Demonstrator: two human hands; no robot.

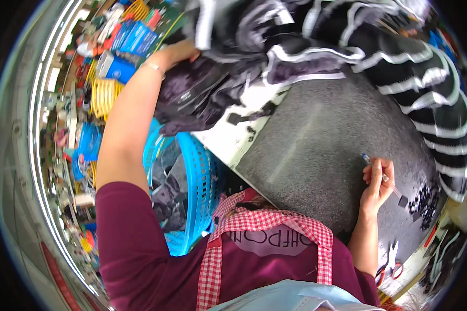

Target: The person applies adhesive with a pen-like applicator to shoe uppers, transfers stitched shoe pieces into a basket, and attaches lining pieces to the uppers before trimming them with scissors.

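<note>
My left hand [177, 53] reaches far up to the left and grips a dark purple-black garment [194, 98] at the edge of a big pile of black clothes with white stripes [379, 52]. My right hand [379, 182] rests on the grey padded work surface [316, 145] at the right. It holds a thin pen-like tool with a blue tip [367, 158]. Just right of that hand lie a small dark square patch [403, 201] and a cluster of small black pieces [425, 199].
A blue plastic basket [194, 192] with dark fabric pieces stands at my left below the table edge. Scissors with red handles [390, 264] lie at the table's lower right. Cluttered shelves with blue and yellow goods [109, 67] fill the left side.
</note>
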